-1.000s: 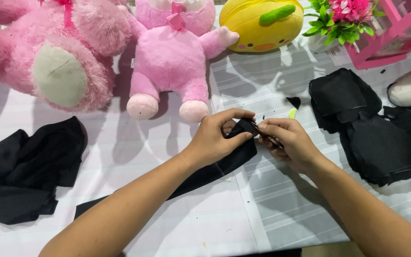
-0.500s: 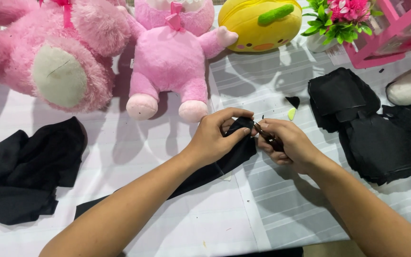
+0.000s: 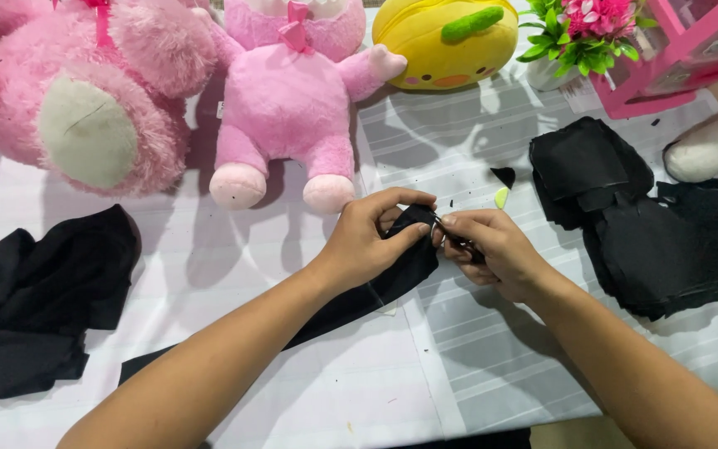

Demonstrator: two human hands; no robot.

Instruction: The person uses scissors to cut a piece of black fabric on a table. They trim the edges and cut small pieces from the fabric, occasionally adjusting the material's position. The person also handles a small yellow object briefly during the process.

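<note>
While both hands' fingers [image 3: 399, 234] pinch it, the black cloth [image 3: 359, 291] trails leftward.

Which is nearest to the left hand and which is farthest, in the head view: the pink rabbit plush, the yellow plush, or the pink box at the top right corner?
Measured from the left hand:
1. Pink rabbit plush, just above it, feet close to the knuckles.
2. Yellow plush, farther up, at the top edge.
3. Pink box, far off at the top right corner.

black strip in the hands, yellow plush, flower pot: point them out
black fabric strip [image 3: 409, 259], head view, on its upper end beside the left thumb
yellow plush [image 3: 425, 37], head view, on its rounded body
flower pot [image 3: 596, 21], head view, on the pink blooms
</note>
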